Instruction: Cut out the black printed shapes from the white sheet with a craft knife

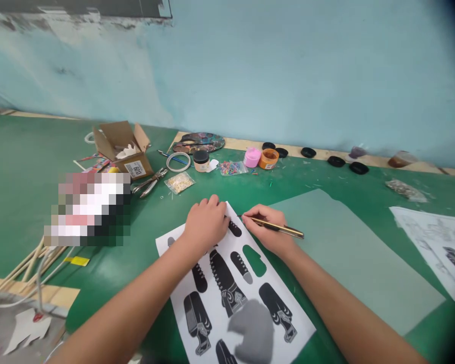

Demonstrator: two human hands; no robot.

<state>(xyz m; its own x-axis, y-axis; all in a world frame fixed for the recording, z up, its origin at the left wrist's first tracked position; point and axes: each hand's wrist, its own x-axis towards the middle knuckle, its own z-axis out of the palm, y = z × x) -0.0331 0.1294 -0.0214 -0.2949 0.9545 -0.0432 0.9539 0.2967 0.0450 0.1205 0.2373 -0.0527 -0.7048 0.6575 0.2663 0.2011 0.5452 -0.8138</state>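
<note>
A white sheet (227,349) printed with black shoe and sole shapes lies slanted on the green table. My left hand (207,222) rests over its upper part, palm down with fingers bent forward, covering some of the prints. Between the fingertips of my right hand (269,230) is a gold and black pen-like tool (278,227), its thin dark tip at the sheet's upper right edge. Green shows through a shoe-shaped hole (255,260) in the sheet. A blurred grey patch (252,331) covers its lower middle.
A translucent sheet (349,253) lies right, near another printed sheet (440,253). Behind stand an open carton (121,146), pliers (151,182), a tape roll (178,162), a paint palette (200,142), a pink tub (252,157) and an orange tub (268,158). Wooden sticks (34,263) lie left.
</note>
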